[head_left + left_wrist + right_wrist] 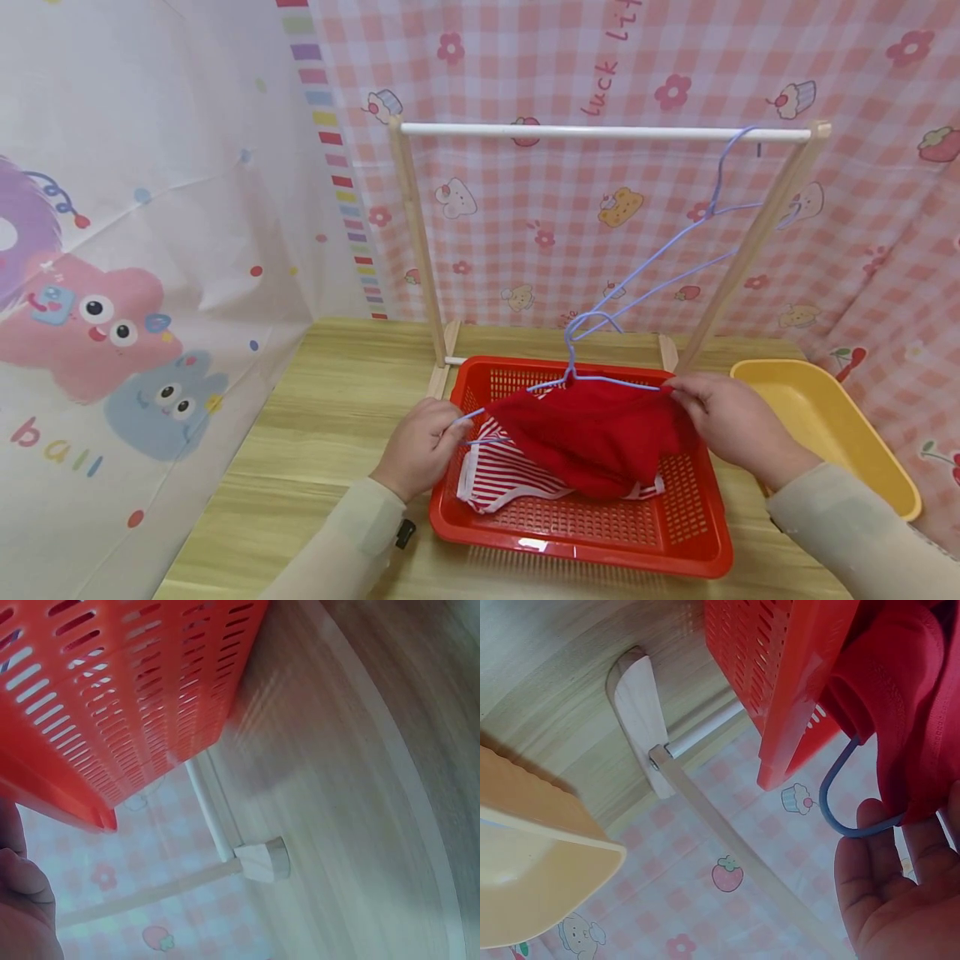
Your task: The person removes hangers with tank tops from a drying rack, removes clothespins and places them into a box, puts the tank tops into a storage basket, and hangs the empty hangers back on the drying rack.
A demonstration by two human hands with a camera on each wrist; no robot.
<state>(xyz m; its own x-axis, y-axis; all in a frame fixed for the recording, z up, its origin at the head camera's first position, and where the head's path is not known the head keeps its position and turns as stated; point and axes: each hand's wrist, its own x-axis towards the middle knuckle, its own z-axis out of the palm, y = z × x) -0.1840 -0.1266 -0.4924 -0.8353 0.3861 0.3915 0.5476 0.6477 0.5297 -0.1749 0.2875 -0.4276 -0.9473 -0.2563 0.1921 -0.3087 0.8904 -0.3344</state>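
Over a red plastic basket (585,557), a red garment (600,437) lies draped on a light purple-blue hanger (471,414). My left hand (420,446) grips the hanger's bare left end between thumb and fingers. At the other end, my right hand (738,425) pinches the red garment's edge. In the right wrist view, the hanger's curved end (827,799) pokes out of the red cloth (889,690) by the fingertips. Below, in the basket, lies a red-and-white striped garment (510,471), partly hidden. The left wrist view catches only the left hand's edge (26,900).
Behind the basket stands a wooden rack with a white bar (600,132). Another purple-blue hanger (660,257) hangs from the bar's right part, its lower end close behind the held hanger's hook. A yellow tray (825,408) sits right of the basket on the wood-patterned table (330,433).
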